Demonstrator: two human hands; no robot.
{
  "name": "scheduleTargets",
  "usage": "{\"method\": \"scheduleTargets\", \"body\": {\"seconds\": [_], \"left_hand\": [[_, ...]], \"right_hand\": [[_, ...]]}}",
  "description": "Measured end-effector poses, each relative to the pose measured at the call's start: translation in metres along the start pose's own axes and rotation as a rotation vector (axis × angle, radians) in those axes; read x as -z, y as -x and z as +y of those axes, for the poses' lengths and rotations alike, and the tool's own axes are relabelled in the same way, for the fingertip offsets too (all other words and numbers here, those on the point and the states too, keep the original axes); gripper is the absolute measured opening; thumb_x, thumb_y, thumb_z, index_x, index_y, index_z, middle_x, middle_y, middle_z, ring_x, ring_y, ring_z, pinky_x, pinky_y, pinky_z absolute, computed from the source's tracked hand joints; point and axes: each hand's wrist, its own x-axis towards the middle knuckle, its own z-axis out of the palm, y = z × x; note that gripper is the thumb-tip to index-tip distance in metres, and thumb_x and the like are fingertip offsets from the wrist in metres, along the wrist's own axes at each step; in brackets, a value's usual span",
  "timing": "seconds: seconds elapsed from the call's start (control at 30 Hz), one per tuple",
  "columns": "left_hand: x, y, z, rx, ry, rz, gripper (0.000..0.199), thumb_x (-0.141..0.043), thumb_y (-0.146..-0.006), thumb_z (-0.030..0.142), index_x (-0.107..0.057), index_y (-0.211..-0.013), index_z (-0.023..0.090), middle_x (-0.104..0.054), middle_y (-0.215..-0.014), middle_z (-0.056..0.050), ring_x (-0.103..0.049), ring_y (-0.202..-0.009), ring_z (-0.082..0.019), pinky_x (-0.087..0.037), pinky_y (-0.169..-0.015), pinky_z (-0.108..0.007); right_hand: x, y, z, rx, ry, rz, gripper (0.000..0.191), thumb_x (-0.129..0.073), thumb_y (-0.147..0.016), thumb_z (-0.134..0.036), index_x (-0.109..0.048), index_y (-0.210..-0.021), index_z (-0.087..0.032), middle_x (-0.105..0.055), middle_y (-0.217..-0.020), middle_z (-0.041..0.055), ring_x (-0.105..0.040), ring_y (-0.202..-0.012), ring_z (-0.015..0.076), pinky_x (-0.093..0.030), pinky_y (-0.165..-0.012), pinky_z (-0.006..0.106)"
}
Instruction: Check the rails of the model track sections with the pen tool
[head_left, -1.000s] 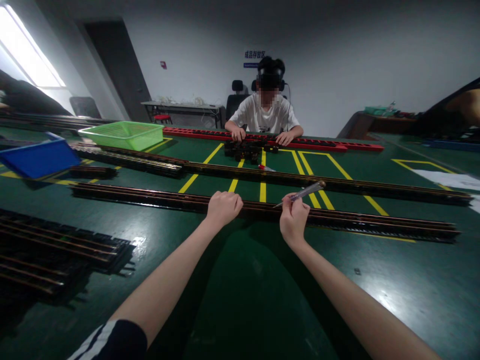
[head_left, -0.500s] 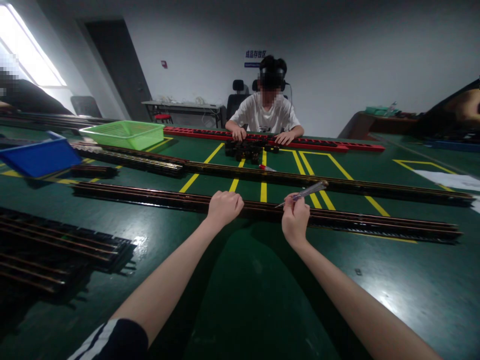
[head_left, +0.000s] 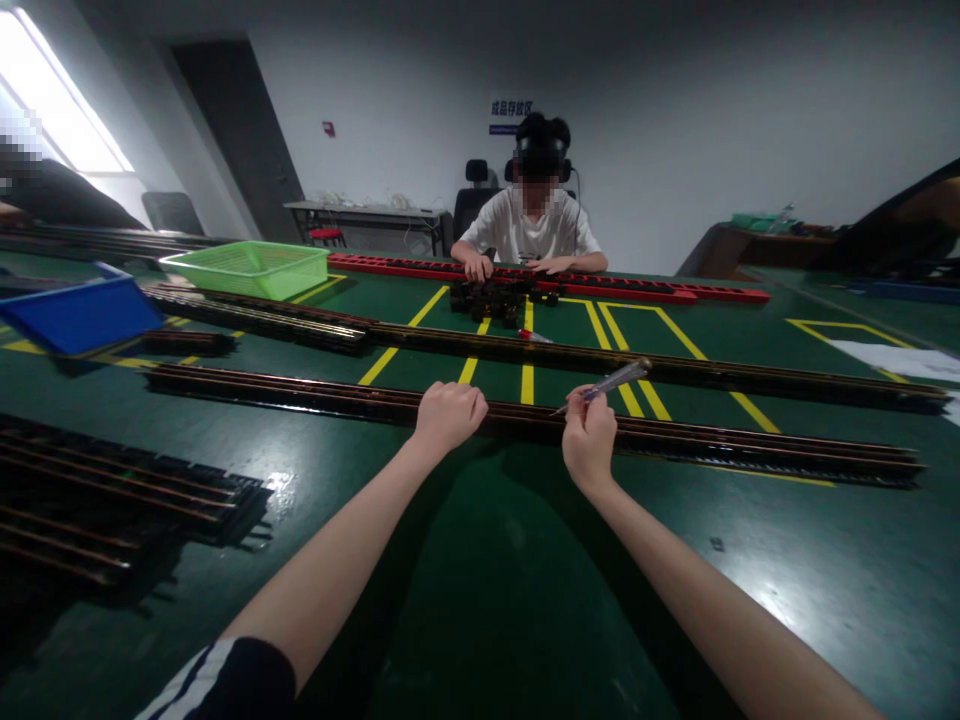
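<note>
Across the green table in front of me lies a long dark rail [head_left: 720, 440] with copper-coloured strips along it. My left hand [head_left: 450, 414] is closed over the middle of this rail, its fingers curled down on the far side. A little to the right, my right hand [head_left: 589, 440] grips a screwdriver [head_left: 616, 377] with a clear handle. The handle points up and to the right, while the thin shaft slants down to the left, its tip just above or at the rail. I cannot tell whether the tip touches.
Behind runs a second dark rail [head_left: 675, 373]. More rails [head_left: 112, 480] are stacked at the left, near a blue bin [head_left: 82, 315] and a green basket [head_left: 255, 270]. Opposite, a co-worker [head_left: 536, 220] has hands on a red rack [head_left: 660, 291] beside black parts [head_left: 487, 300].
My right hand and the screwdriver have shifted very slightly left. My left hand stays put. The co-worker's hand on the right side of the picture has moved left along the red rack.
</note>
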Motion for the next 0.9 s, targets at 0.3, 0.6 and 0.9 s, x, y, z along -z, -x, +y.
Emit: {"method": "scheduleTargets", "body": {"seconds": [0.3, 0.6, 0.9], "left_hand": [[0.0014, -0.0003, 0.0006, 0.002, 0.013, -0.013, 0.039, -0.033, -0.088, 0.022, -0.063, -0.065, 0.015, -0.067, -0.069, -0.005, -0.057, -0.057, -0.013, -0.038, -0.059, -0.028], [0.0021, 0.0000, 0.0005, 0.004, 0.032, -0.015, 0.040, -0.032, -0.089, 0.023, -0.063, -0.065, 0.015, -0.067, -0.068, -0.006, -0.057, -0.056, -0.013, -0.038, -0.058, -0.028], [0.0000, -0.0001, 0.0000, 0.003, 0.010, -0.010, 0.039, -0.033, -0.088, 0.022, -0.063, -0.064, 0.015, -0.067, -0.068, -0.006, -0.057, -0.056, -0.014, -0.037, -0.059, -0.029]], "right_hand": [[-0.0006, 0.0009, 0.0013, 0.029, 0.015, -0.039, 0.032, -0.032, -0.092, -0.042, -0.050, -0.077, -0.019, -0.052, -0.060, 0.0009, -0.047, -0.054, 0.0165, -0.036, -0.058, 0.031], [-0.0001, 0.0014, -0.0010, 0.045, 0.035, -0.026, 0.033, -0.032, -0.091, -0.043, -0.049, -0.076, -0.019, -0.053, -0.062, 0.0015, -0.048, -0.056, 0.0167, -0.036, -0.060, 0.032], [0.0010, 0.0014, -0.0049, 0.000, 0.064, 0.056, 0.032, -0.033, -0.090, -0.041, -0.049, -0.073, -0.019, -0.049, -0.056, -0.0010, -0.046, -0.050, 0.0157, -0.035, -0.061, 0.032]]}}
